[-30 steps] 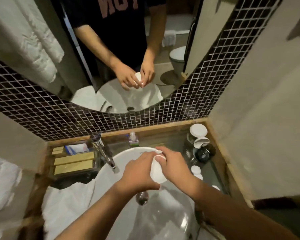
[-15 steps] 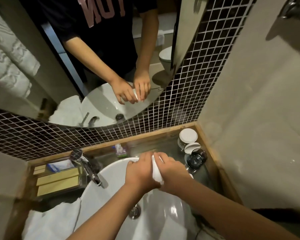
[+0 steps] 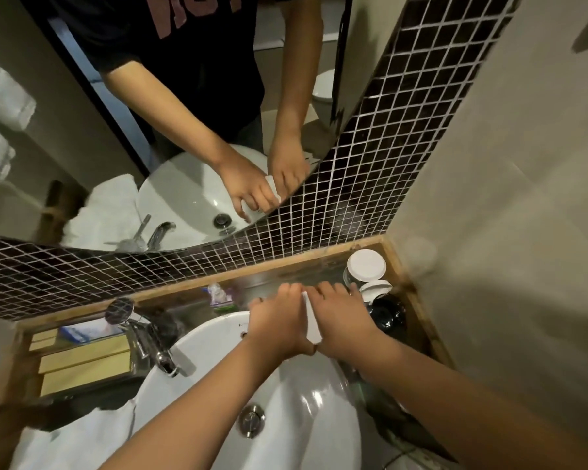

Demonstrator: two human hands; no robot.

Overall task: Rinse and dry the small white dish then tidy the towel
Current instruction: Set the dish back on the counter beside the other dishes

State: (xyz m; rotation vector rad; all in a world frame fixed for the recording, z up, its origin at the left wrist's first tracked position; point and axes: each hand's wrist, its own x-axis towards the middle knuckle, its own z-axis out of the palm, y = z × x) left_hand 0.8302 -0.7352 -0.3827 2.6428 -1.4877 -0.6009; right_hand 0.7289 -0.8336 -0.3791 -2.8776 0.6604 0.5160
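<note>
Currently, both hands are clamping the small white dish (image 3: 311, 322) edge-up between them: left hand (image 3: 279, 325) and right hand (image 3: 343, 322) each pressing one face. It is being held over the basin (image 3: 218, 340), presumably so drips are falling inside. The towel (image 3: 78, 439) is lying beside the basin.

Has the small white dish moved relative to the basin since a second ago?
Yes. The dish, pinched between both hands, went from over the bowl to the basin's back rim, toward the wall.
</note>
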